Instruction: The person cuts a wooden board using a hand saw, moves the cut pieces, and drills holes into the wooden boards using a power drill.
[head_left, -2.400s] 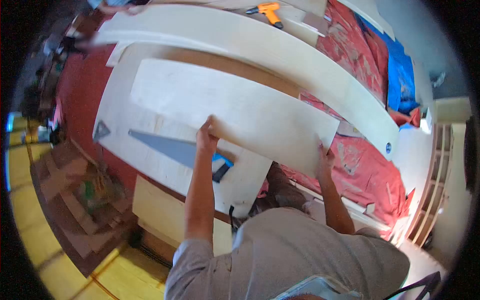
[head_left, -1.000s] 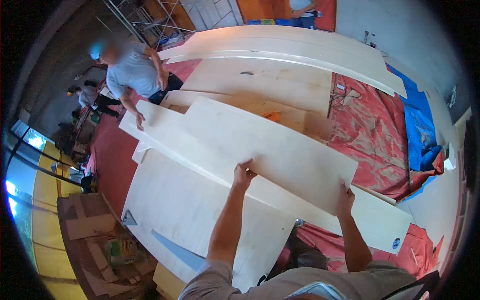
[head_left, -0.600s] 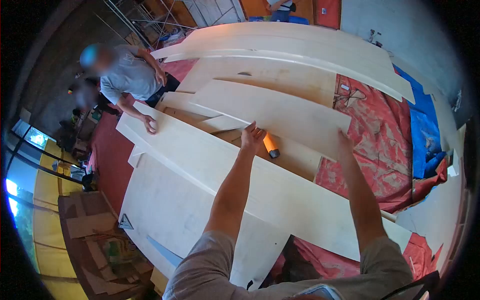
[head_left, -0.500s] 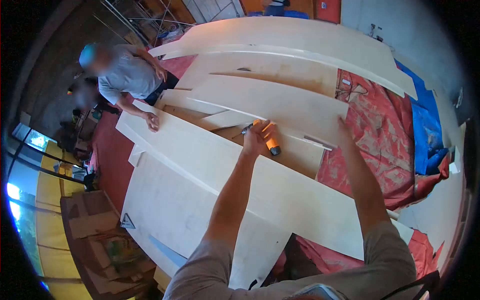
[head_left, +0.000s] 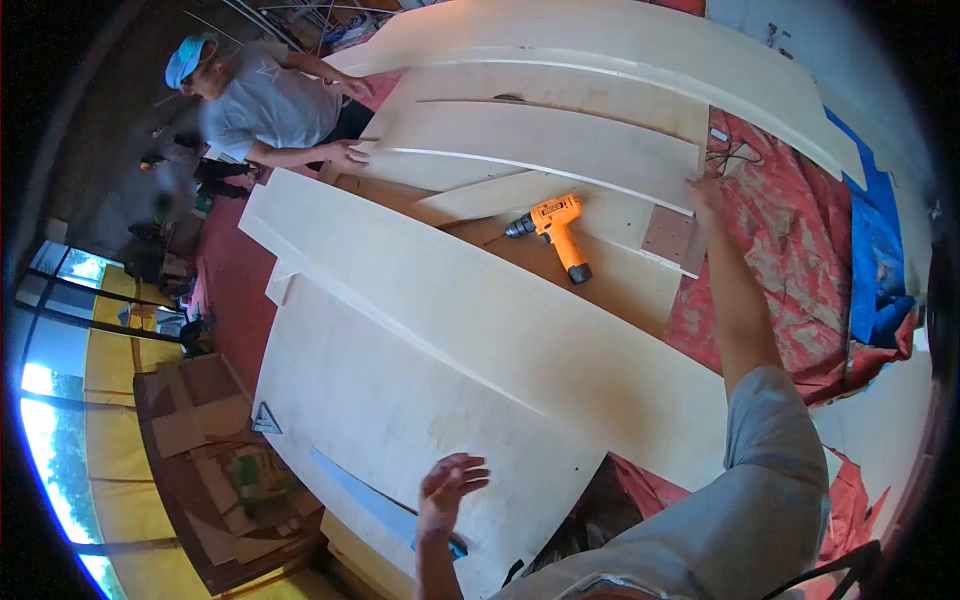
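Note:
My right hand (head_left: 707, 198) is closed on the right end of a long, pale wooden panel (head_left: 560, 145). The panel's left end is by a person's hand (head_left: 345, 155). An orange and black cordless drill (head_left: 562, 235) lies below the panel on a board, its bit pointing left; neither of my hands touches it. Low in the view, my left hand (head_left: 452, 485) hovers over a broad pale sheet (head_left: 390, 350), fingers apart and holding nothing. A small reddish-brown plate (head_left: 670, 235) shows under the panel, near my right hand.
A person in a grey shirt (head_left: 270, 105) and blue cap stands at the far left end. Another long panel (head_left: 590, 40) lies at the back. Red tarpaulin (head_left: 770, 250) and blue tarpaulin (head_left: 878, 250) are on the right. Cardboard pieces (head_left: 205, 440) lie lower left.
My left hand has left the drill and drawn back toward me. The drill now lies on the board. The other person's hand has shifted to the panel's left end. My view has tilted down.

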